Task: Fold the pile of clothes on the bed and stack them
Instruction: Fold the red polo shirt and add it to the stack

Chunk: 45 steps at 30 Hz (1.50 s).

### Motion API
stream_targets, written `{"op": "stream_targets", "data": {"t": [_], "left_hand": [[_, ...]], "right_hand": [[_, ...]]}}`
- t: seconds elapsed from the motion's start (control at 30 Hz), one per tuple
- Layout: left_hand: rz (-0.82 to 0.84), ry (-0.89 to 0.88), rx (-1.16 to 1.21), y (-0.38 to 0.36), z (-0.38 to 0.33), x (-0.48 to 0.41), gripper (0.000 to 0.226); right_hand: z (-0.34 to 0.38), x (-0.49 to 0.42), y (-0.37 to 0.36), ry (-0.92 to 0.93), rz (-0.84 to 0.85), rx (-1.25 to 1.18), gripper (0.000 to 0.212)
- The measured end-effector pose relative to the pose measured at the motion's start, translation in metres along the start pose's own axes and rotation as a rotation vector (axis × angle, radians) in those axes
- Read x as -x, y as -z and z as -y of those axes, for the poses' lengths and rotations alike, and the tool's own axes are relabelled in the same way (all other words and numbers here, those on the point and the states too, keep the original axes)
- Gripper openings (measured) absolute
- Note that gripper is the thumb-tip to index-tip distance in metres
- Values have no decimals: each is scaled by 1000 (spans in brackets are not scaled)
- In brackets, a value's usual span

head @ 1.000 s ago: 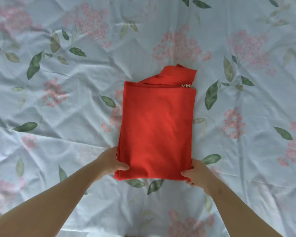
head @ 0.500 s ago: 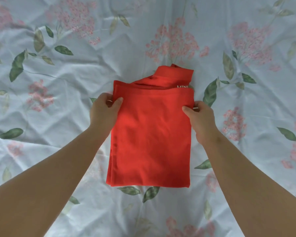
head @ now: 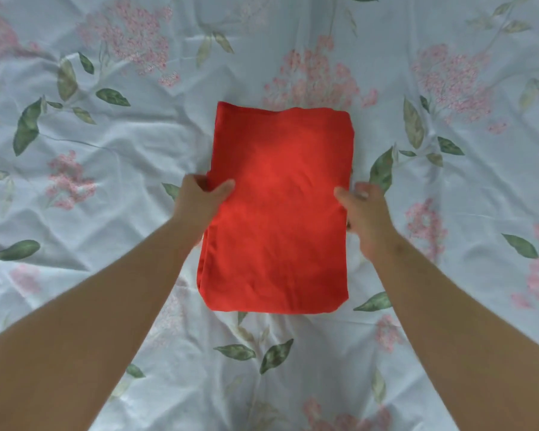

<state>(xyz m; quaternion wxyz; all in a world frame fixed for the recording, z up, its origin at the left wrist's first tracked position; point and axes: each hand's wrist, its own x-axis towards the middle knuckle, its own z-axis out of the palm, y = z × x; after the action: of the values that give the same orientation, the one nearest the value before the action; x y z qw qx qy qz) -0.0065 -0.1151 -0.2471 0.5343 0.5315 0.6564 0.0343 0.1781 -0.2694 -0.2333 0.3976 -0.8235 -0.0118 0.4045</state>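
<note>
A red garment lies folded into a neat upright rectangle in the middle of the bed. My left hand grips its left edge about halfway up, thumb on top of the cloth and fingers curled round the edge. My right hand holds the right edge at the same height, thumb pressed on the top face and fingers tucked at the side. No collar or label shows at the top edge. No other clothes or stack are in view.
The bed is covered by a pale blue sheet printed with pink flowers and green leaves, wrinkled in places. It fills the whole view on every side of the garment.
My hands went from the bottom corners up to the sides near the top, then down to mid-height. The collar part that stuck out at the top no longer shows; the garment is now a plain rectangle.
</note>
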Motion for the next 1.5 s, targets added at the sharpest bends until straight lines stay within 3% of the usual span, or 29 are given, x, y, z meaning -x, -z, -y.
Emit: {"op": "stream_targets", "data": {"t": [0.17,0.33,0.47,0.6,0.7,0.77,0.83,0.9,0.97,1.07,1.17,1.27,1.37,1.43,1.5], "left_hand": [[143,148,53,-1,25,18,59],[342,229,287,5,9,23,35],[384,46,436,25,-12,42,39],[404,-222,437,50,-30,71,33],[397,-315,389,60,-29,94,28],[396,-267,346,60,-18,106,33],[355,-145,317,54,5,115,50],[278,5,256,44,33,123,58],[240,153,145,33,64,130,49],[187,291,-15,24,100,133,31],[112,249,37,18,108,128,46],[61,208,169,9,98,119,70],[95,229,162,0,86,110,67],[154,240,119,-2,81,107,55],[195,253,119,2,76,109,43]], "right_hand": [[-32,23,-8,-149,92,-57,50],[-19,24,-1,-200,260,-267,20],[2,38,24,-99,339,-450,22],[28,64,53,74,360,-491,27],[32,85,68,150,364,-486,23],[24,100,72,127,374,-395,18],[2,108,71,40,299,-220,44],[-29,115,65,-90,220,-150,42],[-60,126,58,-213,194,-86,21],[-94,136,48,-329,219,35,28],[-105,131,37,-335,172,-4,28],[-102,115,24,-278,73,-134,54],[-97,103,16,-259,44,-173,71],[-93,99,17,-276,73,-119,65],[-85,102,23,-292,131,-116,43]]}}
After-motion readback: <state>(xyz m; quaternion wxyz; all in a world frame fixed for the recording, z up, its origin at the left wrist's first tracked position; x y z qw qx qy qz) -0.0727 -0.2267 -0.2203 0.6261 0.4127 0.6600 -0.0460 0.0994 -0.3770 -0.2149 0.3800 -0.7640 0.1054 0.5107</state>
